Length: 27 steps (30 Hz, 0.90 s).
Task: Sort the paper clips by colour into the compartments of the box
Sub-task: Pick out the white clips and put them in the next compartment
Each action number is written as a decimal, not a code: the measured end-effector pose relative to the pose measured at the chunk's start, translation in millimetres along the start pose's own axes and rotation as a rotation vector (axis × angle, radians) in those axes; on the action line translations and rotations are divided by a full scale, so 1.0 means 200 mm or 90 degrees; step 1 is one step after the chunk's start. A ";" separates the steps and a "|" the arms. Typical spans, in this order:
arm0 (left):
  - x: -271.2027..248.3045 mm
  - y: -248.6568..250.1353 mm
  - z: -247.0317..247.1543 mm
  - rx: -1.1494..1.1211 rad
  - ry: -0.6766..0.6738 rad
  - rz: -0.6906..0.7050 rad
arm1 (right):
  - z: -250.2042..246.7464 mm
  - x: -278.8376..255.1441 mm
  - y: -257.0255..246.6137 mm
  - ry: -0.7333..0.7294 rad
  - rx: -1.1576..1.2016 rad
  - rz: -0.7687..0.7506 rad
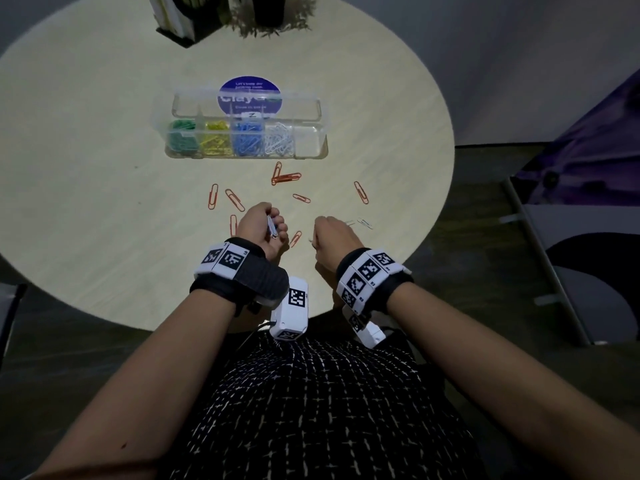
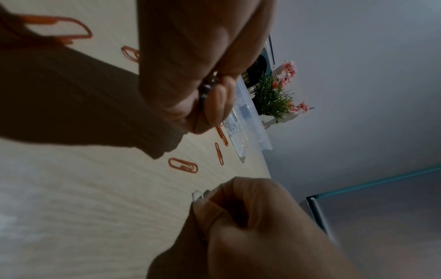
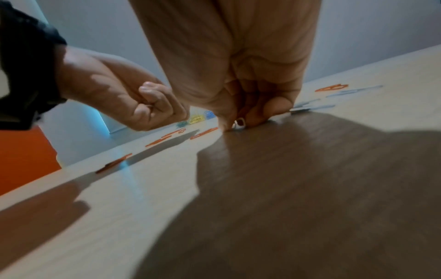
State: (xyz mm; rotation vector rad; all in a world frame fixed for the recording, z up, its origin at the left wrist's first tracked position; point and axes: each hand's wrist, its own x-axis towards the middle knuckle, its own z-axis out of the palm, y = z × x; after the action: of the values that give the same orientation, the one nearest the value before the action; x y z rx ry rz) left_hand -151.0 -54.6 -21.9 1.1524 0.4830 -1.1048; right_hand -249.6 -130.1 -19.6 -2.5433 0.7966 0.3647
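Observation:
A clear compartment box stands mid-table with green, yellow, blue and white clips in separate sections; its rightmost section holds nothing. Several orange clips lie loose in front of it. My left hand hovers above the table and grips a small bunch of pale clips. To its right, my right hand is curled down on the tabletop and pinches one white clip. Two more white clips lie just beyond it.
The round pale wooden table carries a blue round sticker behind the box, a potted plant with pink flowers and a dark holder at the far edge. A chair stands at the right.

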 end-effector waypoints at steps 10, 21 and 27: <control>0.02 -0.07 0.11 -0.072 -0.084 -0.049 | -0.24 0.02 -0.01 0.146 0.308 -0.047; 0.06 -0.04 0.12 0.085 -0.075 -0.073 | -0.13 0.04 0.34 0.056 0.074 0.166; 0.06 -0.04 0.14 0.098 -0.082 -0.071 | -0.13 -0.01 0.31 0.008 0.176 0.144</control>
State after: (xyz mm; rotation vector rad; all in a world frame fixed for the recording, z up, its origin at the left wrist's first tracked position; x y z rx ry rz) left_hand -158.8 -84.5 -25.4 1.1906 0.3702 -1.3226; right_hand -284.2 -187.4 -17.2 -2.2081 1.0657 0.2877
